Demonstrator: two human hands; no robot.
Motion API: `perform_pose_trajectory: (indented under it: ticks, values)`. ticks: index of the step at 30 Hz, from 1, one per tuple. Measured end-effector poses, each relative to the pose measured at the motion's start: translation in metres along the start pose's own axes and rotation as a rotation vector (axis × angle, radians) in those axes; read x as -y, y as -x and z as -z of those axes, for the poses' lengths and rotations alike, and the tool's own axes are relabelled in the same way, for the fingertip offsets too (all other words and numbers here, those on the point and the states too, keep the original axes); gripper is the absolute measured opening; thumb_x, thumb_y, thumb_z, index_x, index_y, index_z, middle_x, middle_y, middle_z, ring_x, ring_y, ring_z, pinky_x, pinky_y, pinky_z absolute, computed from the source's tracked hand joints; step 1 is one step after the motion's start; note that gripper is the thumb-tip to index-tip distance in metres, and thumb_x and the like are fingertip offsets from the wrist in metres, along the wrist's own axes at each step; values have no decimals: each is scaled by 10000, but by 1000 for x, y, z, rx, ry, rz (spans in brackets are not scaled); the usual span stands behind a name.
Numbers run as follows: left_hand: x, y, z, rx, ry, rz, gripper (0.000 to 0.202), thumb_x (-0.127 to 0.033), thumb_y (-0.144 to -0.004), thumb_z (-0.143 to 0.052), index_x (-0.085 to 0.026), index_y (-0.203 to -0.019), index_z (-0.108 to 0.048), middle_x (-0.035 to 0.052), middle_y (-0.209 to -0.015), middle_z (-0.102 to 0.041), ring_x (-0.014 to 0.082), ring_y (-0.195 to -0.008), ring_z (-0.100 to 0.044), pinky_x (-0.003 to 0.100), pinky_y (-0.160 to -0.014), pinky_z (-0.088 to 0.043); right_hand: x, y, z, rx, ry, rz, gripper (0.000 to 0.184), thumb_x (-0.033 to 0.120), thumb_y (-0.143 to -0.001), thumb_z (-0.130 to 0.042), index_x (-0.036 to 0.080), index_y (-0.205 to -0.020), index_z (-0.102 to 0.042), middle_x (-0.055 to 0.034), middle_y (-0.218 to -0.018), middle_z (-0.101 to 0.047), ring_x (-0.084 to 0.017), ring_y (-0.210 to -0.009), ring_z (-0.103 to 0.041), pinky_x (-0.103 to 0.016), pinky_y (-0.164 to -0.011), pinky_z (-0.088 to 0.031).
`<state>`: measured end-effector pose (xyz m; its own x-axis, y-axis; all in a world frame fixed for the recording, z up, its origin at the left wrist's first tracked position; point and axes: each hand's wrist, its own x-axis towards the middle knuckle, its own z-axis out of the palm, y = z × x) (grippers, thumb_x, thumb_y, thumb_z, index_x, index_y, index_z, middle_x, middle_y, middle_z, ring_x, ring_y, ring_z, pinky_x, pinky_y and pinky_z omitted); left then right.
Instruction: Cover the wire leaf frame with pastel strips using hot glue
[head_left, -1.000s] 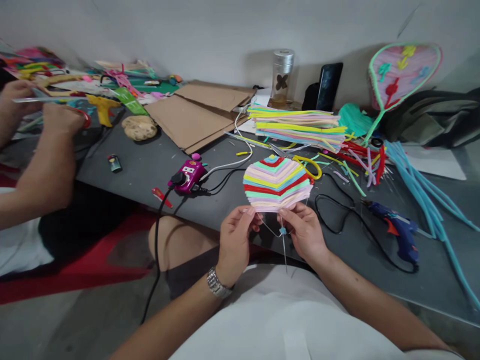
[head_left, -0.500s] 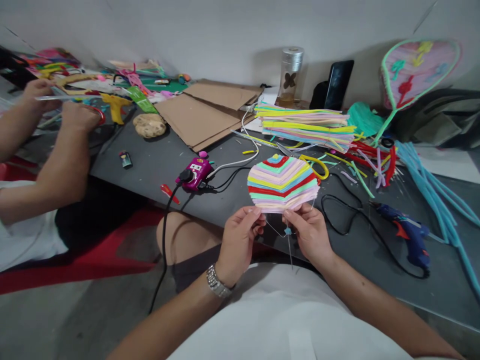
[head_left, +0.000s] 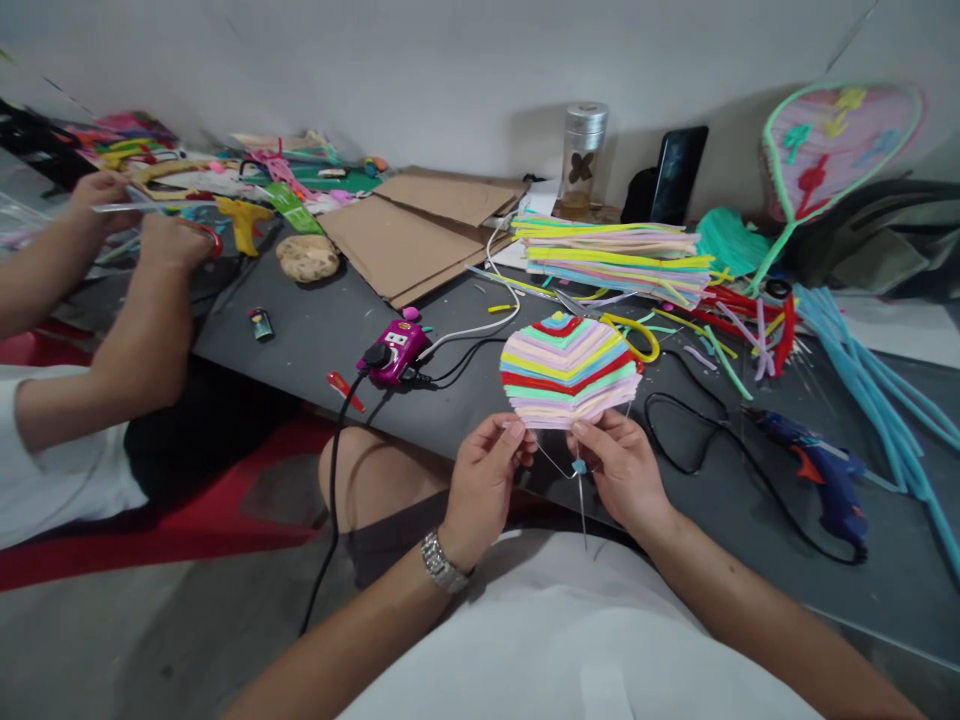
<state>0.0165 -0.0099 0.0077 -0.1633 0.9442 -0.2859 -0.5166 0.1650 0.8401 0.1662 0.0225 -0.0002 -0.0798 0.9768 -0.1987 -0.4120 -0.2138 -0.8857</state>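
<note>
A striped pipe-cleaner fan, with V-shaped bands of red, yellow, mint, blue and lilac, is held up above the table's front edge. My left hand pinches its lower left edge between thumb and fingers. At the lower right edge my right hand grips it the same way. Thin wire hangs below the fan, with a small blue twist where strands meet. Just beyond the fan lie scissors with yellow handles, partly hidden by it.
A blue glue gun with its cord lies at right, beside long blue pipe cleaners. Bundled pipe cleaners and cardboard lie behind. A purple power strip sits left of the fan. At far left, another person's hands hold scissors.
The view has shifted slightly, so most things sit a little farther right and lower. My hands keep the same hold on the fan.
</note>
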Motion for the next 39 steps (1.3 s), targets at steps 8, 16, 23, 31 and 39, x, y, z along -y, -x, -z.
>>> perform_pose_trajectory:
  ticks: [8,16,23,31,39]
  values:
    - [-8,-4,-11,102,243,250,390,-393,-679,-952,-159,-793,-661,-24,-750,-646,85,-692,-637,173,-615,-549,4,1,-2,-7,-43,-12,346,436,-650,-909,196,-631,-661,22,-564,-644,-95,-525,-508,-236,-535,-409]
    - [-3,-4,-19,-57,227,168,487,-387,-650,-964,-180,-880,-588,-46,-738,-678,85,-659,-679,163,-573,-540,0,1,-1,-45,-61,52,345,435,-644,-922,197,-650,-673,16,-581,-670,-108,-545,-568,-240,-569,-472]
    - [6,-11,-26,-167,69,20,575,-416,-674,-921,-209,-1065,-554,-17,-788,-730,133,-643,-715,202,-567,-524,-5,2,3,-98,-3,138,323,437,-687,-907,189,-692,-701,3,-639,-702,-121,-595,-621,-250,-618,-521]
    - [11,-15,-30,-204,-30,-71,470,-468,-684,-899,-139,-991,-767,64,-910,-781,139,-752,-681,236,-651,-525,-8,2,3,-118,61,247,268,394,-761,-863,187,-707,-701,2,-661,-705,-119,-629,-627,-253,-674,-532]
    - [17,-13,-29,-203,-58,-146,511,-421,-697,-900,-162,-1106,-736,39,-933,-728,125,-796,-644,213,-645,-484,-7,3,4,-102,54,283,243,364,-781,-851,190,-702,-700,8,-652,-700,-116,-621,-626,-248,-662,-530]
